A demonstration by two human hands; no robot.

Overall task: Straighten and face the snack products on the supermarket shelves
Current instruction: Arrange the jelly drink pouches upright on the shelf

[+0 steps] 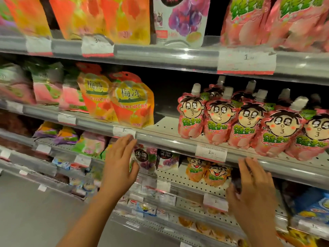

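Observation:
Pink spouted jelly pouches [249, 122] with a cartoon face stand in rows on the middle shelf at the right. Two orange-yellow plum jelly bags [131, 102] stand left of them, with a bare gap of shelf between. My left hand [119, 163] is raised below the middle shelf's rail, fingers straight, in front of a purple grape jelly pack [144, 157] on the shelf below. My right hand [254, 186] is spread open under the rail, close to two orange cartoon pouches [208, 173]. Neither hand holds anything.
The middle shelf rail [169, 141] carries white price tags. Above hang orange, purple and pink bags [181, 16]. Green-pink bags [48, 86] fill the middle shelf's left. Lower shelves hold small packs; grey floor [35, 216] lies at the lower left.

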